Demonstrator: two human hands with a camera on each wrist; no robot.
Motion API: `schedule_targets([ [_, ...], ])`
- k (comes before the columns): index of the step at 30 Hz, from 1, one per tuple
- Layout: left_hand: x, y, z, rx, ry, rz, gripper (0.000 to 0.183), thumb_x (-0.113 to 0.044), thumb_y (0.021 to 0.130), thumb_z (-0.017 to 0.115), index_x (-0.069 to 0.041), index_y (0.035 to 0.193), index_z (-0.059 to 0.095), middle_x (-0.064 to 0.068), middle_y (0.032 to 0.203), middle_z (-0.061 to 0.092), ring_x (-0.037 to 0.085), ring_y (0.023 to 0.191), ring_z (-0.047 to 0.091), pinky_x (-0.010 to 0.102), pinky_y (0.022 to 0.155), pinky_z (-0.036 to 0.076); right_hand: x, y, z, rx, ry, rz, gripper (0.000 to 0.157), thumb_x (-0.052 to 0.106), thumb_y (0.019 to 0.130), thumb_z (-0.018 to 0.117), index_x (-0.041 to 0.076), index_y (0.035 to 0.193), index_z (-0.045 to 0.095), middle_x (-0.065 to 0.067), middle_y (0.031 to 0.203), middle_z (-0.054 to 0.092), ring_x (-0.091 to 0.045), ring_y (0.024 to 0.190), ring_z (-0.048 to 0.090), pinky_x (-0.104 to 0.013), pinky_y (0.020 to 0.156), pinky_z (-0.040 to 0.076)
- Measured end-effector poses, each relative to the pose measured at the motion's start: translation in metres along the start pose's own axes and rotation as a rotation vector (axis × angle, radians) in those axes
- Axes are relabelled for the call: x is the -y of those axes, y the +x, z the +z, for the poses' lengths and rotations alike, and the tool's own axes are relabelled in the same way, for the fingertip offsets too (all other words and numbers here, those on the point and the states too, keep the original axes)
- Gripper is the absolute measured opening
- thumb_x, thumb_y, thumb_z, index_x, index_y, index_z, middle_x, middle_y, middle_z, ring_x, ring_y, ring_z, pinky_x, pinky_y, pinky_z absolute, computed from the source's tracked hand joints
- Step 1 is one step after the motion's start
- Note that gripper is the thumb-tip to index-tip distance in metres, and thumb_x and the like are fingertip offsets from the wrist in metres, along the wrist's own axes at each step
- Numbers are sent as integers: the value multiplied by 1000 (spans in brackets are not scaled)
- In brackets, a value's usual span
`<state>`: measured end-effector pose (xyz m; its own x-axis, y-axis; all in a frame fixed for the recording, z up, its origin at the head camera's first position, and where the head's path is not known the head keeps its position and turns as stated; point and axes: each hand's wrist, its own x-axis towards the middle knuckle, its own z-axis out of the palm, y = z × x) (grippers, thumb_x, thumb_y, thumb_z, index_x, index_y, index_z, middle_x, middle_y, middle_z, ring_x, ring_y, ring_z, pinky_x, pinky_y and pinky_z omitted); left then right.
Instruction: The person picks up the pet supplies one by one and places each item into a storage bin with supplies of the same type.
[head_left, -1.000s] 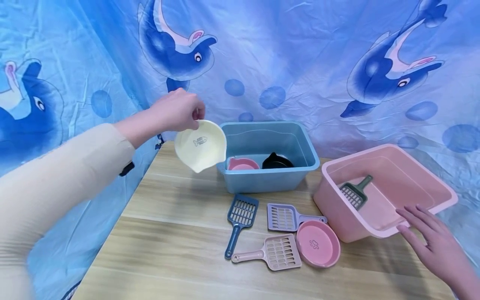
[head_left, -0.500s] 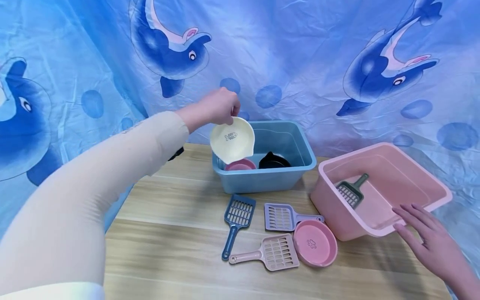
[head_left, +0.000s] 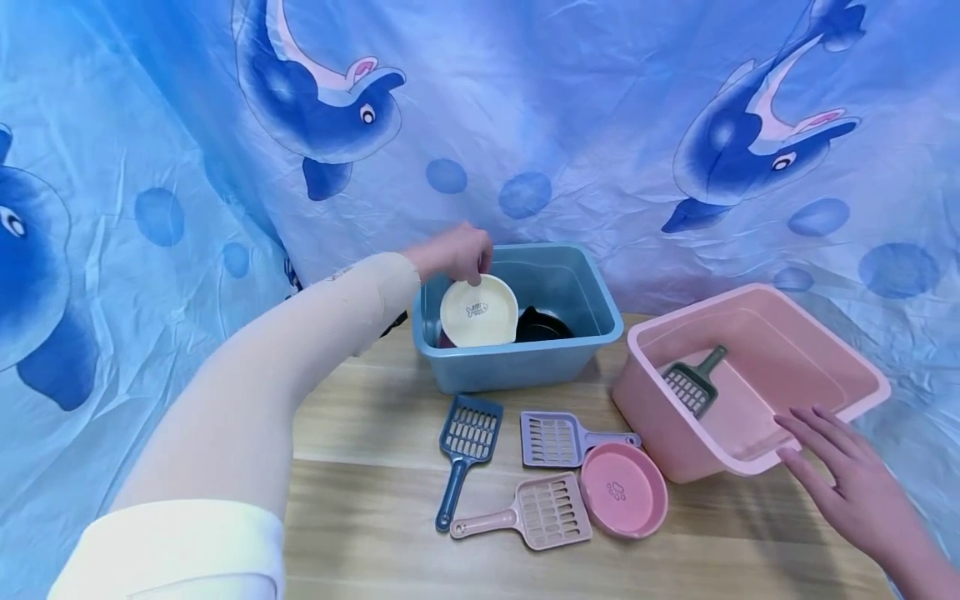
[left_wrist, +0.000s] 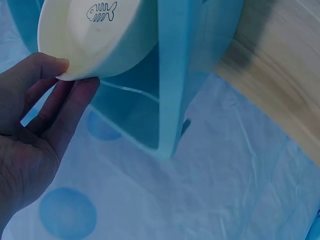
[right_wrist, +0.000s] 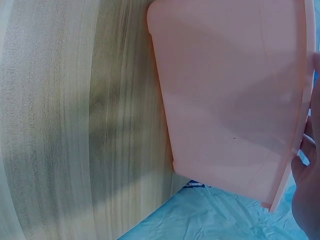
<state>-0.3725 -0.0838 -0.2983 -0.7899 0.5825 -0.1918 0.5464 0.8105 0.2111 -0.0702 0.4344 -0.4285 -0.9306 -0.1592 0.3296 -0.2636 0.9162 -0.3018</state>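
Note:
My left hand pinches the rim of a cream pet bowl with a fishbone print, thumb inside and fingers behind. The bowl is tilted and partly within the blue bin, over its left side. A black bowl lies in the bin to the right; the pink bowl there is almost wholly hidden behind the cream one. My right hand rests with relaxed fingers at the near rim of the pink bin. A dark green litter scoop lies inside that bin.
On the wooden table in front of the bins lie a navy litter scoop, a lilac scoop, a pale pink scoop and a pink bowl with a paw print. A blue dolphin-print curtain hangs behind.
My left hand has carried the cream bowl right from beside the blue bin, then down into its left part, covering the pink bowl there. The right hand has stayed at the pink bin's rim.

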Motion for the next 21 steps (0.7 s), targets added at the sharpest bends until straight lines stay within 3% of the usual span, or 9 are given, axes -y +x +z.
schedule_targets([
  [4, 5, 14, 13, 52, -35, -26, 7, -4, 94, 74, -9, 97, 78, 9, 103, 73, 23, 77, 70, 40, 84, 63, -2, 0, -2, -11, 5, -18, 48, 16, 106, 67, 5, 152, 57, -36, 155, 47, -40, 163, 18, -62, 133, 4],
  [8, 9, 23, 25, 102, -80, -56, 10, -2, 94, 73, -11, 96, 78, 8, 103, 72, 22, 75, 70, 37, 70, 64, -2, 0, -1, -16, 5, -19, 48, 16, 106, 67, 5, 152, 58, -36, 155, 47, -38, 164, 17, -61, 133, 3],
  [17, 17, 34, 48, 223, -98, -56, 18, 4, 94, 66, -9, 100, 78, 7, 102, 72, 23, 74, 68, 33, 66, 60, -3, 0, 1, -31, 18, -45, 48, 13, 105, 68, 7, 151, 59, -35, 154, 49, -33, 164, 18, -55, 135, 4],
  [21, 20, 37, 52, 243, -131, -65, 21, 9, 91, 62, -9, 92, 73, 5, 90, 64, 20, 65, 58, 31, 59, 53, -5, 1, 1, -36, 12, -41, 48, 14, 105, 68, 7, 152, 59, -34, 155, 49, -33, 164, 18, -57, 134, 4],
])
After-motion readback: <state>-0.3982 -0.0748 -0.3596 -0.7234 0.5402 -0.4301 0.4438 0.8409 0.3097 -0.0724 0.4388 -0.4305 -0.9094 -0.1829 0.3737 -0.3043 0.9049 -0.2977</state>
